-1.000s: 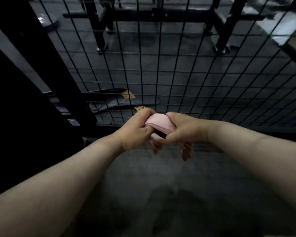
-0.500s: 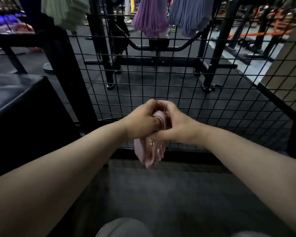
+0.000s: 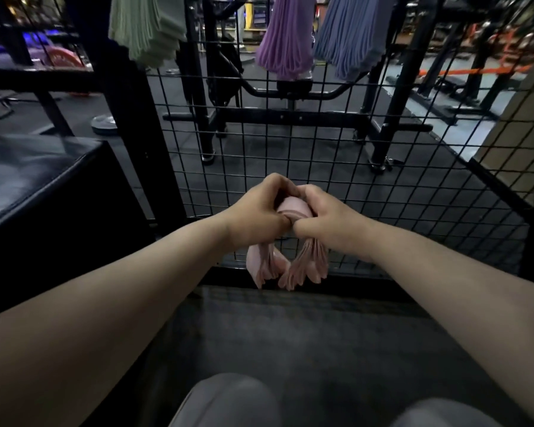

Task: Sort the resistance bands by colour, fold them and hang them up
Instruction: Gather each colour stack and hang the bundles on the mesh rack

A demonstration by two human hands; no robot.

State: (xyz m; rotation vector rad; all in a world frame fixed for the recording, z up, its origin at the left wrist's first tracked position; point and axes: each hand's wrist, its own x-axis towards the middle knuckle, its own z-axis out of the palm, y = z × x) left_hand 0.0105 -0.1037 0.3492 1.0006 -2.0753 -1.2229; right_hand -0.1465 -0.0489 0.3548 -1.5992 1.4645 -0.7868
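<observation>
A folded stack of pink resistance bands (image 3: 293,211) is held in front of the black wire grid panel (image 3: 336,167). My left hand (image 3: 259,211) grips its left side and my right hand (image 3: 324,217) grips its right side, thumbs meeting at the fold. Both loose ends of the pink stack hang down and fan out below my hands. High on the grid hang a green bundle of bands (image 3: 145,26), a purple bundle (image 3: 285,35) and a blue bundle (image 3: 352,35).
A black padded box (image 3: 43,186) stands at the left beside a black upright post (image 3: 130,118). Behind the grid is a black gym machine frame (image 3: 290,118) on dark floor. My knees (image 3: 228,402) show at the bottom edge.
My view has tilted up, bringing the hanging green, purple and blue bundles into sight. The pink stack was folded over, and its two ends now hang apart below my hands.
</observation>
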